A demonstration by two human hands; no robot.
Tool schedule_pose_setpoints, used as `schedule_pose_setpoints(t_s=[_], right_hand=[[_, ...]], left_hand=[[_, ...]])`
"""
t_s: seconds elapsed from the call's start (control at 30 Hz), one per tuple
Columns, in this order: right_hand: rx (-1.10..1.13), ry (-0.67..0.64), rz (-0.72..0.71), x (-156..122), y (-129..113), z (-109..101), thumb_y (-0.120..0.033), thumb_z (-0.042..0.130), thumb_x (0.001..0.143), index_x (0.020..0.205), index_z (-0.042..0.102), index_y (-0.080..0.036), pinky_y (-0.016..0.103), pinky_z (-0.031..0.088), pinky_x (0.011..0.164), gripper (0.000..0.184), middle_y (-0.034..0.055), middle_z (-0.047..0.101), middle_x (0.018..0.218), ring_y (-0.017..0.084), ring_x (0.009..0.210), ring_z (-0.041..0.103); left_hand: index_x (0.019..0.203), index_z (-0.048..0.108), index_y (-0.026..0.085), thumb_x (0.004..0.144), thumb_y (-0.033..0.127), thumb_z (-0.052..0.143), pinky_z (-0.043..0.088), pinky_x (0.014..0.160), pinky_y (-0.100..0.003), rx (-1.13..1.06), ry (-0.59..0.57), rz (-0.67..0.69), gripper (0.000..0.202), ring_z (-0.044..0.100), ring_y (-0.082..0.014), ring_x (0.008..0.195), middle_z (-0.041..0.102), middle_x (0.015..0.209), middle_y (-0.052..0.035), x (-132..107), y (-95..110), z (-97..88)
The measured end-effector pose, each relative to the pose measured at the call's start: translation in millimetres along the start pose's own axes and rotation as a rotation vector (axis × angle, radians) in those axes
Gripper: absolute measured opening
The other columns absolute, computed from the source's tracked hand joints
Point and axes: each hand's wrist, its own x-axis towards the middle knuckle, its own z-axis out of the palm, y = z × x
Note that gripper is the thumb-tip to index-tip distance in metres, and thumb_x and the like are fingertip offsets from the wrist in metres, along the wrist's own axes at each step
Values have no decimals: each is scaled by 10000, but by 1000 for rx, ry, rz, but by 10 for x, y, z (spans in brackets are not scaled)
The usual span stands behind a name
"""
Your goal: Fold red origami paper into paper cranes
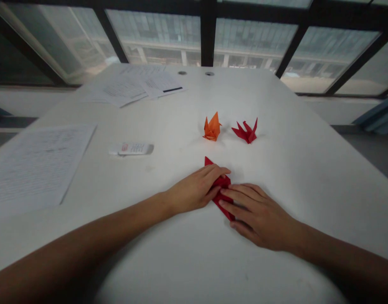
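On the white table lies a folded piece of red origami paper (226, 207), set slantwise between my two hands. My left hand (198, 185) reaches over its upper part, fingers across the top and thumb along the near side, closed on it. One red point of the paper sticks out beyond those fingers. My right hand (260, 213) rests at the paper's right edge, with fingers stretched and slightly apart, their tips touching the paper. Both hands hide much of the folds. Farther off stand an orange origami crane (212, 127) and a red origami crane (247, 131).
A small white packet with printing (133, 148) lies left of the cranes. A printed sheet (35, 164) covers the table's left side, and several overlapping papers (127, 86) lie at the far left. Windows (159, 38) stand behind the white table (295, 169).
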Motion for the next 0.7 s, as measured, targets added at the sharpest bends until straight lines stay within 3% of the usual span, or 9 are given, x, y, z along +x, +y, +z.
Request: schedule_pose_setpoints(t_s=[0.23,0.4,0.53,0.7], right_hand=[[20,-39,-19,-11,17,-11,-357,548,1025,1470,561,-162,511,337,1243,486,93,578,1538,284,1426,515],[56,93,-60,-32,34,6,-285,608,983,1335,661,-154,499,420,1190,379,99,701,1383,272,1296,623],[88,225,-77,-65,47,3,-212,670,922,1216,705,-145,494,490,1124,303,121,740,1288,264,1214,663],[85,156,-54,-42,61,-2,-226,656,937,1268,695,-145,515,515,1110,343,139,703,1353,291,1288,628]], left_hand=[[1192,538,192,973,183,588,551,913,-343,-61,17,-19,225,656,-200,1027,681,1104,-80,13,4,-14],[997,636,166,940,180,582,506,956,-381,23,-74,154,79,615,-227,992,677,1018,-92,29,64,-78],[990,693,167,974,234,573,500,983,-396,2,-95,166,138,624,-237,1005,703,1009,-101,50,79,-124],[1029,710,176,977,161,563,508,985,-386,-68,-90,148,157,633,-222,1031,723,1050,-97,64,40,-137]])
